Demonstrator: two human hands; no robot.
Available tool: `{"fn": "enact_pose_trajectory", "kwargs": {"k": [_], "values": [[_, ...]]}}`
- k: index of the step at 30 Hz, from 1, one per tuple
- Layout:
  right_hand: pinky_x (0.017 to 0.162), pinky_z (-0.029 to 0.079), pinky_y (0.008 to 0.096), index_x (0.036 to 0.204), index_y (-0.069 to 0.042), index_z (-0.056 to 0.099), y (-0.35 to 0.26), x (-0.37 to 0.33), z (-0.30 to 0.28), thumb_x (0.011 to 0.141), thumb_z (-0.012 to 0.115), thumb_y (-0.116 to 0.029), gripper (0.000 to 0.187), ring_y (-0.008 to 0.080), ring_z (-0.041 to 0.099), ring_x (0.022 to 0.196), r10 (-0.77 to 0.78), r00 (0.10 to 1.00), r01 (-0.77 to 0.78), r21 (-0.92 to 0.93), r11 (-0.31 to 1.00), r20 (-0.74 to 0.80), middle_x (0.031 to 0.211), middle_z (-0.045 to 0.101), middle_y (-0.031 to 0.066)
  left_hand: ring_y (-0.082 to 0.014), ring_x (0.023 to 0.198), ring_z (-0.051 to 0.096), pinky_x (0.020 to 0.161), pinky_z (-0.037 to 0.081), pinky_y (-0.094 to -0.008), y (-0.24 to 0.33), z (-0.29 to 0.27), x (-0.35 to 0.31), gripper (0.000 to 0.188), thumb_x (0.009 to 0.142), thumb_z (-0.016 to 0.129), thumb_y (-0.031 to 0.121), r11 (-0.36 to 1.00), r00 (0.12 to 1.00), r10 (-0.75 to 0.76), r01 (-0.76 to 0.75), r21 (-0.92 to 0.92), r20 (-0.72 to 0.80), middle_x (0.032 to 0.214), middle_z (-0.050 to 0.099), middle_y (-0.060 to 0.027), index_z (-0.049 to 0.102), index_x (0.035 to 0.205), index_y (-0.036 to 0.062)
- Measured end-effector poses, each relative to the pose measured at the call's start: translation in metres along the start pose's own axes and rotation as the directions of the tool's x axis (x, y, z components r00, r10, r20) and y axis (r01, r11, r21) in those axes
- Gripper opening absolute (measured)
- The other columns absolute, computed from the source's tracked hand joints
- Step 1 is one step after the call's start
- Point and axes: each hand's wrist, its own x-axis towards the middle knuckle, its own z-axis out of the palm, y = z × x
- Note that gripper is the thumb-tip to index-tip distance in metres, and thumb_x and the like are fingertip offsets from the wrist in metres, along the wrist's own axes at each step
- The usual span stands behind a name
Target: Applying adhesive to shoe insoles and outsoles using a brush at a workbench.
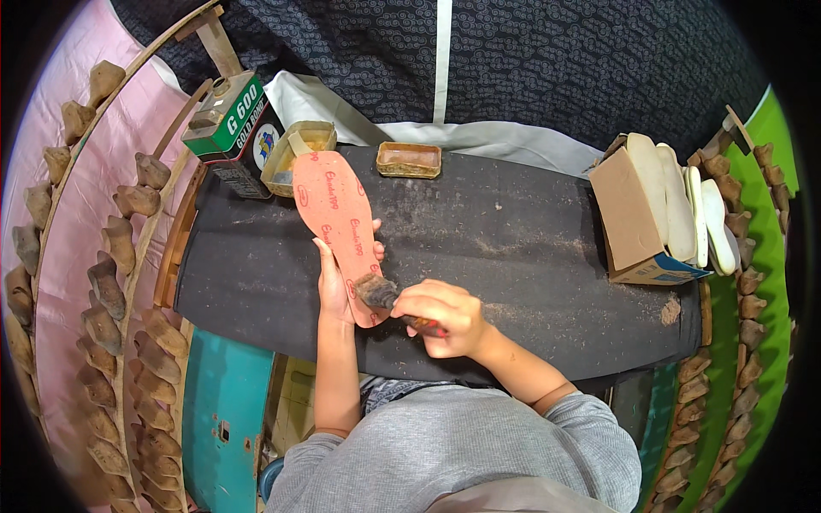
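Observation:
An orange-pink insole board (333, 201) with red print is held up over the table by my left hand (336, 282). My left thumb lies along its left edge, and the fingertips show past its right edge. A dark, worn brush (376, 291) is gripped in my right hand (440, 316), with the fingers wrapped round its handle. Its bristles rest on the lower, narrower end of the insole board. Beyond the board's far tip stands an open, glue-stained container (318, 139) with a flat piece sticking out of it.
A green and black metal can (235, 128) stands at the back left. A small rectangular dish (409, 160) sits at the back. At the right, a cardboard box (629, 214) holds several pale soles (676, 201). Racks of shoe lasts (104, 286) flank the dark-covered table (513, 248).

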Motion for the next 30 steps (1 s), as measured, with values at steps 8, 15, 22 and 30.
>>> {"fn": "enact_pose_trajectory", "kwargs": {"k": [8, 15, 22, 30], "values": [[0.065, 0.053, 0.0352, 0.094, 0.0, 0.065, 0.003, 0.006, -0.006, 0.056, 0.07, 0.006, 0.039, 0.0285, 0.064, 0.075, -0.077, 0.995, 0.077, -0.017, 0.997, -0.055, 0.09, 0.064, 0.0139, -0.0156, 0.085, 0.057, 0.07, 0.053, -0.0273, 0.0, 0.025, 0.006, 0.08, 0.092, 0.021, 0.067, 0.991, 0.991, 0.134, -0.134, 0.018, -0.016, 0.126, 0.054, -0.0118, 0.037, 0.137, 0.0036], [0.06, 0.054, 0.0315, 0.086, 0.001, 0.067, -0.007, -0.008, -0.007, 0.054, 0.069, 0.003, 0.032, 0.0243, 0.066, 0.07, -0.078, 0.994, 0.072, 0.081, 0.994, 0.076, 0.082, 0.066, 0.0127, -0.0178, 0.085, 0.055, 0.073, 0.051, -0.028, 0.012, 0.016, 0.015, 0.077, 0.092, 0.023, 0.066, 0.972, 0.971, 0.236, -0.236, 0.015, -0.044, 0.13, 0.051, -0.0112, 0.036, 0.139, 0.0074], [0.062, 0.053, 0.033, 0.089, 0.002, 0.066, -0.01, -0.002, -0.017, 0.055, 0.068, 0.005, 0.034, 0.0264, 0.065, 0.071, -0.049, 0.999, 0.048, 0.07, 0.996, 0.02, 0.084, 0.065, 0.0141, -0.0194, 0.085, 0.053, 0.074, 0.051, -0.0295, 0.015, 0.016, 0.016, 0.074, 0.093, 0.028, 0.063, 0.947, 0.947, 0.319, -0.319, -0.016, -0.026, 0.132, 0.048, -0.0142, 0.031, 0.142, 0.0078], [0.066, 0.053, 0.0351, 0.092, 0.0, 0.065, -0.005, -0.004, -0.014, 0.056, 0.068, 0.001, 0.036, 0.0271, 0.064, 0.076, -0.07, 0.99, 0.061, 0.082, 0.995, 0.122, 0.09, 0.064, 0.0122, -0.0188, 0.084, 0.054, 0.075, 0.049, -0.0293, 0.016, 0.02, 0.017, 0.077, 0.092, 0.023, 0.067, 0.92, 0.914, 0.392, -0.387, 0.069, -0.103, 0.129, 0.051, -0.0119, 0.034, 0.139, 0.0074]]}}
